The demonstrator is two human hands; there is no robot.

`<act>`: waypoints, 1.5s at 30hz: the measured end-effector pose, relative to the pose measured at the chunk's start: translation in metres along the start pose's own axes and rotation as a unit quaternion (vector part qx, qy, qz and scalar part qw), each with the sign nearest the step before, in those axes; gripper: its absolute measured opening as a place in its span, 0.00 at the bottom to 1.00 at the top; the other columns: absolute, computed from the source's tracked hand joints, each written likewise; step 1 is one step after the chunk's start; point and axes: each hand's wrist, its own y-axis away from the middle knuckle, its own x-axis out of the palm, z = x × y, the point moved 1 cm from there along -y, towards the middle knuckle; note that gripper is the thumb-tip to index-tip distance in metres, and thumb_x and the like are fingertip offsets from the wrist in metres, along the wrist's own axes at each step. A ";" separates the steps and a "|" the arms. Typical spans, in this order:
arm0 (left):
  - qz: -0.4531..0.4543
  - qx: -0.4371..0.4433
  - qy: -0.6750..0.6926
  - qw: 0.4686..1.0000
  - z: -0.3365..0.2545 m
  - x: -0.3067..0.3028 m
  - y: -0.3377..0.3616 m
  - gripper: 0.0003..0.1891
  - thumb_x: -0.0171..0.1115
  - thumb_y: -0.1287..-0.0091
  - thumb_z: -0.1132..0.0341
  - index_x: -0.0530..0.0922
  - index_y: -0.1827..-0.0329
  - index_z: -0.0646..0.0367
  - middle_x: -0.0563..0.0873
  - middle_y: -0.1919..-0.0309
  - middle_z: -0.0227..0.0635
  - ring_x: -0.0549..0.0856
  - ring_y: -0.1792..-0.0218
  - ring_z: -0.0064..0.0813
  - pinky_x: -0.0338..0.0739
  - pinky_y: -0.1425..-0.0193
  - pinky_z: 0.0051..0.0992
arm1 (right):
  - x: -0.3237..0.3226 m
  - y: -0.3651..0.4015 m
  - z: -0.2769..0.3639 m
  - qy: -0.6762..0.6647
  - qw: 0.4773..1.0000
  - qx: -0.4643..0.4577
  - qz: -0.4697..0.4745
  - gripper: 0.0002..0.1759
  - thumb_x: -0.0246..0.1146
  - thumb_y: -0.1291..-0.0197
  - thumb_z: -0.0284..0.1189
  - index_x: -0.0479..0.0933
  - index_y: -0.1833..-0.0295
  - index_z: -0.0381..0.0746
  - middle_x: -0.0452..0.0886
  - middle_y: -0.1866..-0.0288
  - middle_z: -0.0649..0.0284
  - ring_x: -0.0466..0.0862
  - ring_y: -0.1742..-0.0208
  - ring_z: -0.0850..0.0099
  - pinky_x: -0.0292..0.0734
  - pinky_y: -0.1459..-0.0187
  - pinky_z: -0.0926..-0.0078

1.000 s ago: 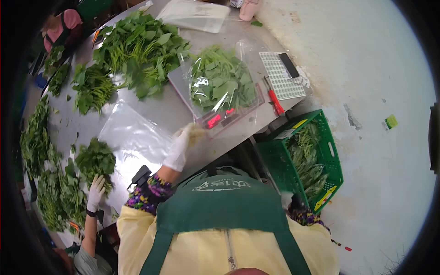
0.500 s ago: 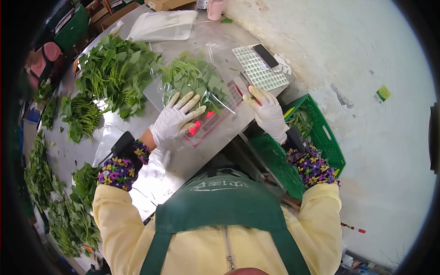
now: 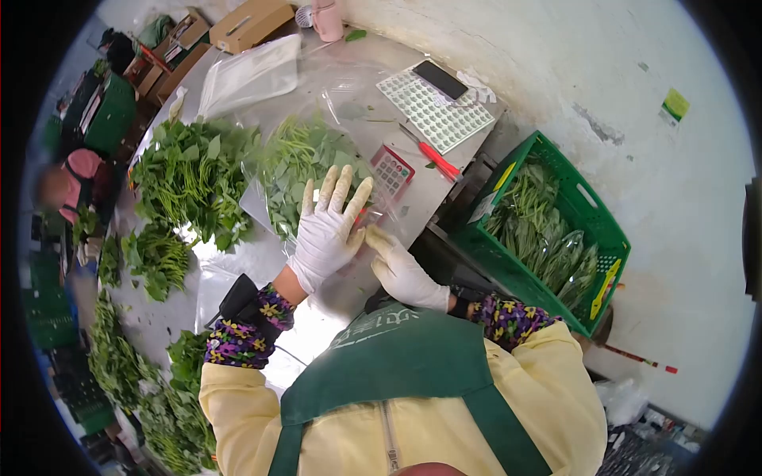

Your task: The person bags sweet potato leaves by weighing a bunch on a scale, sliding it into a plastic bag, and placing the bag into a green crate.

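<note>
A clear plastic bag point(image 3: 278, 170) filled with leafy green vegetables lies on a scale whose red-framed keypad point(image 3: 392, 172) shows at its right. My left hand point(image 3: 325, 238), in a white glove, rests flat on the bag with its fingers spread. Close beside it, my gloved right hand point(image 3: 409, 276) has its fingers together at the bag's near edge, pinching the plastic. A red-handled tool point(image 3: 436, 161) lies on the table to the right of the keypad; its kind is not clear. Part of the scale's red display is hidden by my hands.
Loose bunches of greens point(image 3: 194, 178) cover the left side of the metal table. A stack of clear bags point(image 3: 250, 75) lies at the back. At right are a sticker sheet point(image 3: 436, 111), a phone point(image 3: 440, 79) and a green crate point(image 3: 607, 214) of bagged greens. A person point(image 3: 79, 182) stands at far left.
My right hand has left the red-handled tool, which now lies on the table, and has moved down and left to the bag's near edge. My left hand stays on the bag.
</note>
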 end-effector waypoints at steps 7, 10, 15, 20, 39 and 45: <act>0.075 0.033 0.059 0.995 0.016 0.006 -0.037 0.37 0.64 0.43 0.65 0.67 0.27 0.49 0.74 0.32 0.46 0.71 0.30 0.50 0.56 0.25 0.54 | 0.023 -0.027 -0.009 0.027 0.974 -0.040 -0.223 0.36 0.49 0.42 0.12 0.57 0.25 0.29 0.52 0.22 0.39 0.51 0.19 0.47 0.48 0.22 0.62; 0.034 0.067 0.066 0.995 0.020 0.002 -0.039 0.28 0.61 0.40 0.66 0.74 0.34 0.51 0.84 0.44 0.43 0.80 0.39 0.48 0.66 0.31 0.50 | 0.027 -0.037 -0.008 0.022 0.966 -0.052 -0.251 0.35 0.51 0.44 0.14 0.60 0.26 0.29 0.54 0.23 0.36 0.54 0.21 0.43 0.50 0.23 0.59; 0.071 -0.006 0.164 0.984 0.018 -0.011 -0.050 0.19 0.58 0.37 0.69 0.79 0.41 0.52 0.87 0.55 0.40 0.87 0.55 0.41 0.78 0.45 0.39 | 0.019 -0.046 0.001 0.080 0.976 -0.028 -0.199 0.37 0.54 0.47 0.15 0.64 0.27 0.36 0.52 0.24 0.33 0.62 0.27 0.39 0.59 0.27 0.55; 0.057 -0.059 0.261 0.962 0.028 0.000 -0.052 0.19 0.56 0.32 0.68 0.80 0.38 0.52 0.89 0.57 0.42 0.89 0.60 0.41 0.81 0.55 0.30 | 0.021 -0.047 0.003 0.076 0.975 -0.067 -0.199 0.37 0.54 0.47 0.16 0.69 0.29 0.46 0.55 0.25 0.35 0.68 0.32 0.40 0.66 0.32 0.54; 0.089 -0.095 0.315 0.940 0.033 0.000 -0.061 0.18 0.54 0.29 0.67 0.78 0.37 0.56 0.88 0.53 0.46 0.89 0.52 0.37 0.81 0.49 0.28 | 0.022 -0.064 0.017 0.042 0.967 0.020 -0.251 0.32 0.57 0.44 0.24 0.68 0.30 0.42 0.67 0.31 0.46 0.74 0.37 0.47 0.75 0.40 0.59; 0.080 -0.098 0.308 0.943 0.033 0.003 -0.059 0.18 0.54 0.29 0.68 0.79 0.38 0.56 0.89 0.56 0.46 0.89 0.54 0.36 0.81 0.51 0.28 | 0.020 -0.072 0.010 0.022 0.957 0.041 -0.287 0.29 0.56 0.42 0.23 0.69 0.32 0.37 0.70 0.33 0.49 0.75 0.37 0.50 0.74 0.39 0.60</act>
